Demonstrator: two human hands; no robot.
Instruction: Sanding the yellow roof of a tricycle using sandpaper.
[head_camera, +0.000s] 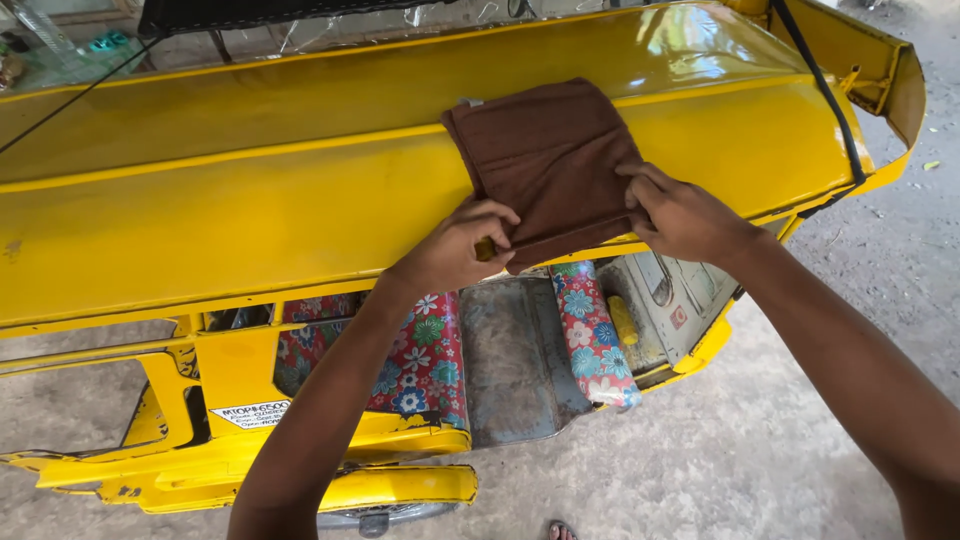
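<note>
Brown cloth (545, 160) is lying folded on the yellow roof (250, 200), about 1 o'clock from center. Left hand (455, 250) pinches its near edge; right hand (680, 215) presses down on its 4 o'clock corner, fingers flat. Floral seat (425, 355) below.

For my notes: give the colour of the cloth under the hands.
Brown cloth, plain, lying on the yellow roof; the head view shows it.

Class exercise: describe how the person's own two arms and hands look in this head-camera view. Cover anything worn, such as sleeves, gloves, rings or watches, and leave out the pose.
Both arms are bare along all that shows: no sleeves come into view. The left hand and the right hand wear no gloves. No ring, watch or wristband is visible on either. The fingernails look short and plain. Both forearms are slender, with no visible markings.
</note>
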